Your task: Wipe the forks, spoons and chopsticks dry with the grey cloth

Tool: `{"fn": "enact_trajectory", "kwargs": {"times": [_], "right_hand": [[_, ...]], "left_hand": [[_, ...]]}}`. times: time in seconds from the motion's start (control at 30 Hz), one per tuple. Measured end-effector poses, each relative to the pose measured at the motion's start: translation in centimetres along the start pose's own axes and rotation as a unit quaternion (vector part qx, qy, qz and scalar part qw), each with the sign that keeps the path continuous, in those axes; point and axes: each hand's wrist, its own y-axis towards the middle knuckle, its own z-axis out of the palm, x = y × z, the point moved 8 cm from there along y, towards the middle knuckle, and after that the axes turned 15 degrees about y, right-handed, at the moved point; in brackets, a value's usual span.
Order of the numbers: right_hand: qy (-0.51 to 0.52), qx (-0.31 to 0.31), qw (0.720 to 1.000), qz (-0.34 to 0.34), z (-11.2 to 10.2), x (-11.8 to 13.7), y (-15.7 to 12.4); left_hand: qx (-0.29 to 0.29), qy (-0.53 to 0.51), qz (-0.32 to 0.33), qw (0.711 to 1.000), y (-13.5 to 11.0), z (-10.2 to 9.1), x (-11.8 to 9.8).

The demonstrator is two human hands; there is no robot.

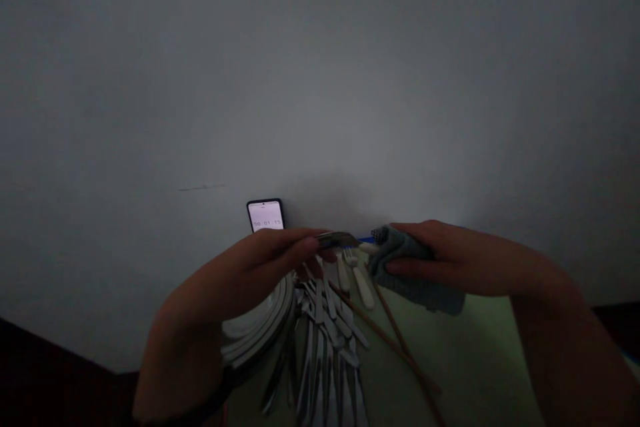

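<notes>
Head view, left fingers (pixel 300 250) pinching cutlery (pixel 341 239) (perhaps a fork), right fingers (pixel 413 268) gripping cloth (pixel 423 292).

Wall (pixel 320 93) stands behind the table (pixel 480 353), with the phone (pixel 266 215) upright at its foot, beyond the left hand (pixel 273 255); a utensil (pixel 343 239) spans the gap from that hand to the cloth (pixel 400 260) in the right hand (pixel 425 253). On the table, stacked plates (pixel 267 323) sit below the left forearm, the cutlery pile (pixel 331 373) lies just right of them, and two crossed sticks (pixel 413 361) extend from behind the pile toward the near right. A loose fork (pixel 364 288) lies behind the pile, left of the cloth.
</notes>
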Motion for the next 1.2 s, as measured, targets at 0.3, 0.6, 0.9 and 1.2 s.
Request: {"fn": "enact_trajectory", "kwargs": {"times": [0.3,0.6,0.9,1.2], "right_hand": [[-0.043,-0.037,0.998,-0.003,-0.1,1.5,0.0],[-0.030,0.035,0.998,-0.030,1.2,2.1,0.4],[-0.059,0.035,0.998,-0.011,1.6,2.1,0.4],[-0.056,0.049,0.997,-0.021,1.7,2.0,0.5]], "left_hand": [[0.054,0.088,-0.026,0.994,0.3,0.7,0.2],[0.025,0.095,-0.020,0.995,0.0,0.4,-2.0],[0.078,0.133,-0.048,0.987,0.5,1.6,-1.1],[0.089,0.156,-0.049,0.982,0.8,1.9,-1.2]]}}
